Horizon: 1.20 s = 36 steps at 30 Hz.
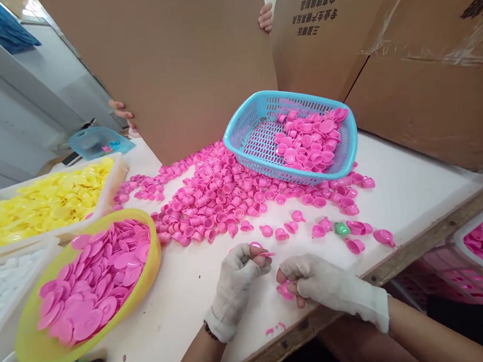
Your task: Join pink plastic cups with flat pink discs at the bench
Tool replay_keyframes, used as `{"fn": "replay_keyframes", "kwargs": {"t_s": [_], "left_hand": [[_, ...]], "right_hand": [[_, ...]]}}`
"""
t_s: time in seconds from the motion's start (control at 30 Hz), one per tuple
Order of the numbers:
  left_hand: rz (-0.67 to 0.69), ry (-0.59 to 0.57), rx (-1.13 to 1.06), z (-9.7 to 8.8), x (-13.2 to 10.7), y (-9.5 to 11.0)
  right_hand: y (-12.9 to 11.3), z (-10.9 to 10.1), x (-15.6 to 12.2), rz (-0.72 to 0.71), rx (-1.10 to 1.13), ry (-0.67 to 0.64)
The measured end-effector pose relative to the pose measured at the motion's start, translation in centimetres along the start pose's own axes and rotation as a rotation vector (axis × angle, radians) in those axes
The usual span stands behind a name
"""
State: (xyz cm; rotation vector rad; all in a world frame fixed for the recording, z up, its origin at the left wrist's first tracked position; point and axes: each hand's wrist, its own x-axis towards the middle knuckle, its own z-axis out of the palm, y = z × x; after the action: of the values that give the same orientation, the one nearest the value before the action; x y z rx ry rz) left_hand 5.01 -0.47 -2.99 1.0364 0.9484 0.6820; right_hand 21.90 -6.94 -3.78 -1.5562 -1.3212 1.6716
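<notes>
Plainly, the white worktop fills most of the view, with a tall cardboard sheet upright at its far side, gripped at both edges by another person's hands. A printed carton stands to the right. At the left sits a pale tray of yellow pieces, and nearer, a yellow bowl full of flat pink discs. Pink cups lie in a broad heap across the middle; a blue basket, partly filled with more, rests over the heap's far right part. Both of the person's hands wear pale gloves with bare fingertips, just above the near edge. The left hand pinches a thin pink piece, seen edge-on, fingers narrow. The right hand has its fingers closed on a partly hidden pink cup. One green cup lies among stray pink ones. Tiny pink scraps lie nearest.
</notes>
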Motion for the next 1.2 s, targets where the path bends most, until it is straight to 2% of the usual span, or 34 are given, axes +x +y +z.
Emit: {"fn": "replay_keyframes", "kwargs": {"t_s": [0.07,0.17,0.23,0.33,0.4,0.5,0.6,0.67,0.73,0.83,0.97,1.07,1.2], "left_hand": [[-0.007,0.006,0.001,0.1,0.0,0.1],[0.020,0.029,0.044,0.1,-0.1,0.1],[0.051,0.047,0.119,0.1,-0.3,0.3],[0.057,0.058,0.238,0.5,-0.4,0.5],[0.084,0.028,0.282,1.2,-0.3,0.7],[0.142,-0.059,0.353,2.4,-0.2,1.0],[0.145,-0.107,0.439,2.7,-0.2,1.1],[0.045,-0.125,0.452,2.4,-0.4,0.8],[-0.118,-0.162,0.402,2.0,-0.6,0.2],[-0.284,-0.224,0.342,1.7,-0.7,-1.0],[-0.335,-0.270,0.331,1.9,-0.3,-2.1],[-0.384,-0.278,0.307,2.0,0.1,-1.9],[-0.458,-0.287,0.272,2.1,0.4,-1.4]], "right_hand": [[0.3,-0.4,0.6,0.047,0.011,-0.048],[0.6,-1.3,0.9,0.066,-0.057,-0.008],[0.7,-1.8,0.7,0.050,-0.117,0.085],[0.0,-2.2,0.0,-0.095,-0.158,0.284],[-1.0,-2.4,-0.5,-0.158,-0.120,0.318],[-2.5,-2.6,-1.0,-0.152,-0.025,0.241],[-2.5,-2.5,-1.3,-0.074,-0.022,0.223],[-1.5,-2.2,-1.2,0.025,-0.005,0.187],[-0.2,-1.7,-1.0,0.105,0.025,0.153],[0.9,-1.0,-0.5,0.154,0.035,0.125],[0.2,-1.0,0.0,0.191,-0.001,0.046],[-0.4,-1.9,0.1,0.240,0.049,-0.055],[-0.2,-3.0,0.1,0.205,0.177,-0.155]]}}
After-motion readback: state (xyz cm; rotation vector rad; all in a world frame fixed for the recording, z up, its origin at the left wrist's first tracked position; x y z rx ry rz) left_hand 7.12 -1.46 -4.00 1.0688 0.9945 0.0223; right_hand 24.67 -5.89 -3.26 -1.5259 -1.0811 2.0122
